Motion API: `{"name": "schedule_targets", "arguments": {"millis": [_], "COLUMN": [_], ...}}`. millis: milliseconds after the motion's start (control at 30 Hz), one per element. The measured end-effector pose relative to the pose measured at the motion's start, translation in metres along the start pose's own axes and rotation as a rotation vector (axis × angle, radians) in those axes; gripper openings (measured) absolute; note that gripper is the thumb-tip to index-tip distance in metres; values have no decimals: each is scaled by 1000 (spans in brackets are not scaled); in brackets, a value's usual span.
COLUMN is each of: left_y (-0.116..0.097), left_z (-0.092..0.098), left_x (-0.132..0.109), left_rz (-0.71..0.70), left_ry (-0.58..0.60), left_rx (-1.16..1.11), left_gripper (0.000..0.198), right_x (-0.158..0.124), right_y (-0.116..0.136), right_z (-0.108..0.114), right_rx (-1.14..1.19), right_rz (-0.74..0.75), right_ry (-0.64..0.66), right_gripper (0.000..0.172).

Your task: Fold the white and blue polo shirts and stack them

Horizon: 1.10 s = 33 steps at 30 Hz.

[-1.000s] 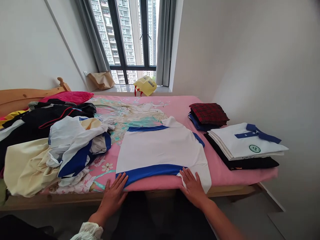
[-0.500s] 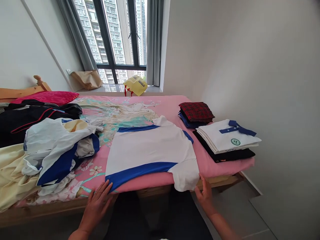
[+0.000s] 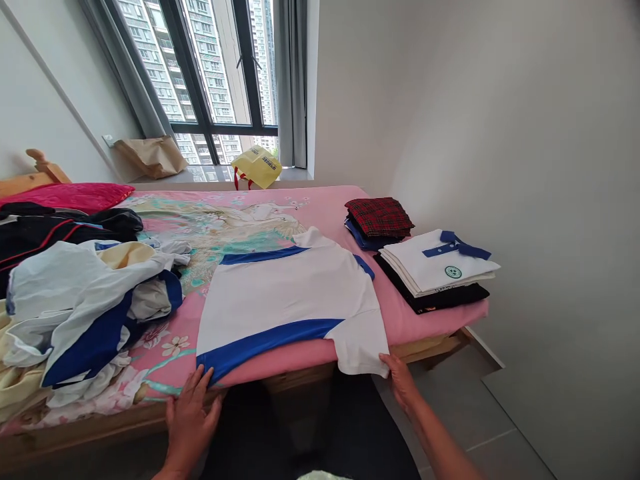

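A white polo shirt (image 3: pixel 280 293) with blue side panels and a blue collar edge lies spread flat, sideways, on the bed. Its near sleeve droops over the bed's front edge. My right hand (image 3: pixel 403 387) pinches the cuff corner of that sleeve between thumb and fingers. At the lower left corner of the shirt, my left hand (image 3: pixel 193 413) rests with fingers spread, the fingertips touching the hem by the blue panel.
On the left, a loose heap of white and blue clothes (image 3: pixel 90 287) lies near dark garments (image 3: pixel 65 233). Folded shirts (image 3: pixel 435 267) and a folded red plaid garment (image 3: pixel 380 217) are stacked at the right. A yellow bag (image 3: pixel 257 167) and a brown paper bag (image 3: pixel 153 157) sit by the window.
My right hand has closed on the sleeve's cuff corner, and the sleeve looks flatter. My left hand stays at the hem corner. The view has shifted slightly to the right.
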State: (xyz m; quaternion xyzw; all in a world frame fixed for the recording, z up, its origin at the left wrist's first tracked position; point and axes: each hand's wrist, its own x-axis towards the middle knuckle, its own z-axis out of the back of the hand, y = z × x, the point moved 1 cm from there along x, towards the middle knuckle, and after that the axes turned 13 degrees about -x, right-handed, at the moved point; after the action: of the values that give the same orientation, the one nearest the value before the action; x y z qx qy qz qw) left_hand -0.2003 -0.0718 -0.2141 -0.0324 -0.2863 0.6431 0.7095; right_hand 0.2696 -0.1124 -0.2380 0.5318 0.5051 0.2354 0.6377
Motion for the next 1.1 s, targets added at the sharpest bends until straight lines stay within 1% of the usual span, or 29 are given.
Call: {"name": "schedule_targets", "arguments": {"millis": [67,100,200,267,300,433,533,600,667,700,733,800,867,900,967,1000,1100], "left_y": [-3,-3,-2,-1,0,4,9,10,11,11,12,14,16,16,16,15,12], "left_z": [-2,-2,1,6,9,21,28,31,32,31,30,26,22,20,18,17,17], "left_x": [0,0,2,4,6,13,16,17,16,15,14,13,12,13,14,14,14], "left_rz": [39,46,28,-21,-56,-201,-242,-248,-254,-259,-264,-275,-267,-257,-241,-234,-225], "left_ry": [14,19,19,-10,-32,-103,-93,-63,-50,-55,-68,-95,-115,-127,-145,-148,-143], "left_rx": [17,29,60,56,49,43,85,106,118,121,121,109,88,81,70,67,57], "left_gripper": [49,49,51,52,51,39,32,31,32,32,33,34,34,33,33,34,35], "right_x": [-3,-5,-11,-16,-18,-25,-26,-24,-17,-13,-8,3,16,23,39,49,82], "right_y": [4,6,11,12,12,14,15,14,10,8,8,13,28,38,59,70,96], "right_z": [2,2,0,0,0,2,3,6,13,18,24,34,39,38,31,25,5], "right_rx": [10,15,1,-29,-38,4,11,-58,-250,-389,-526,-719,-817,-854,-944,-978,-1048], "right_rz": [10,3,-64,-111,-121,-109,-115,-110,-104,-87,-64,6,156,234,362,389,354], "right_ry": [-6,12,142,217,233,246,247,266,277,238,170,-32,-236,-297,-369,-376,-384], "right_gripper": [27,29,40,43,42,38,37,38,37,35,31,26,28,31,37,39,43]}}
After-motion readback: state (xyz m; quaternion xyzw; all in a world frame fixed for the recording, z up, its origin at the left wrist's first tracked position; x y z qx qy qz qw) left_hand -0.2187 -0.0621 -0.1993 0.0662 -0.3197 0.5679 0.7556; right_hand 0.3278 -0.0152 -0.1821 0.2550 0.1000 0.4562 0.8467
